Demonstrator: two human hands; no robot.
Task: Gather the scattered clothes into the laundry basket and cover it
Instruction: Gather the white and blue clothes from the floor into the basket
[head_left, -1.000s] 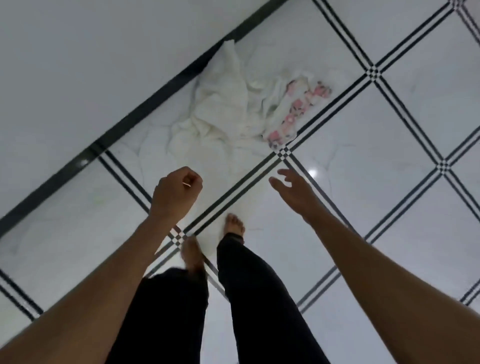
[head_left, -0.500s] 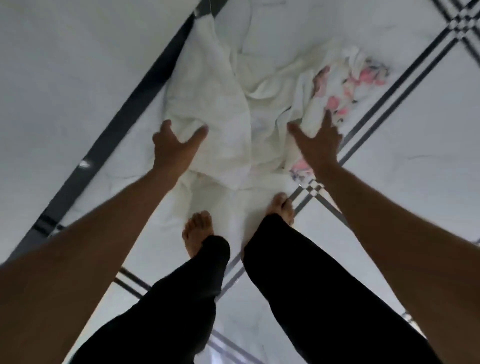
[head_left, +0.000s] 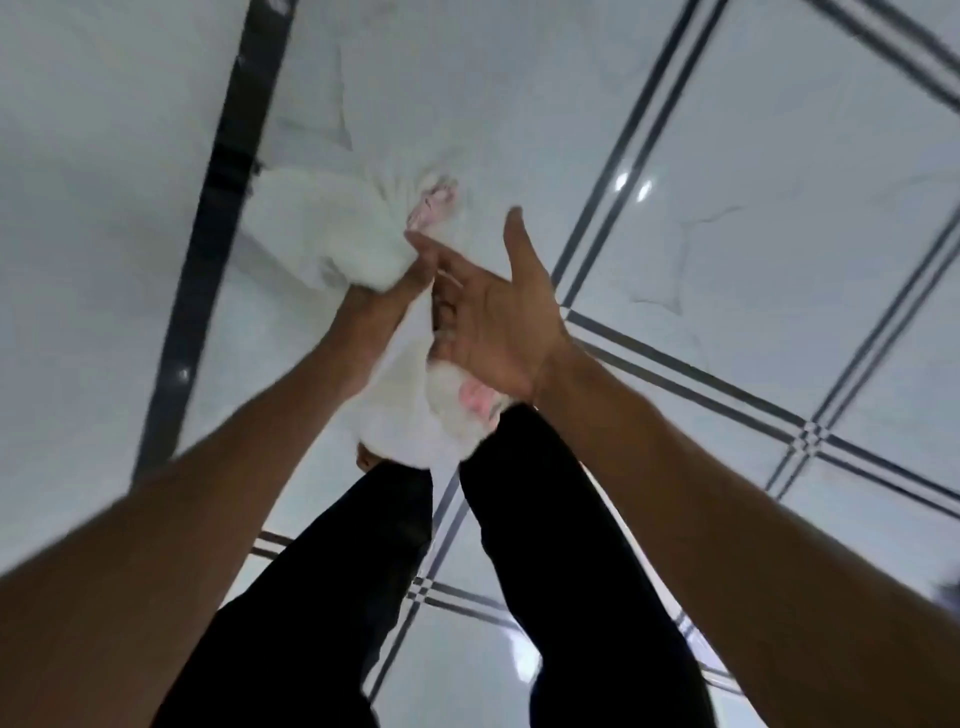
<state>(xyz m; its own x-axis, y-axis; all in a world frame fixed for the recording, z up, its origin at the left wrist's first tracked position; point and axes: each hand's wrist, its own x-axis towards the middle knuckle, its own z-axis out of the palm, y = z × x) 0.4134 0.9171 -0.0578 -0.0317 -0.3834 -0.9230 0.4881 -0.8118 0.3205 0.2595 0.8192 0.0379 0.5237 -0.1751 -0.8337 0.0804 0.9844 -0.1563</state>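
Left grip (head_left: 400, 275) clenches the white garment (head_left: 332, 228), right grip (head_left: 488, 317) half-open against it — above glossy white tiles (head_left: 779, 156), black-lined.

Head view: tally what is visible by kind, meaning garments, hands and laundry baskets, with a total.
Garments: 1, white cloth with pink print, bunched up
Hands: 2, left hand gripping the cloth, right hand open against it
Laundry baskets: 0 in view
Total: 3
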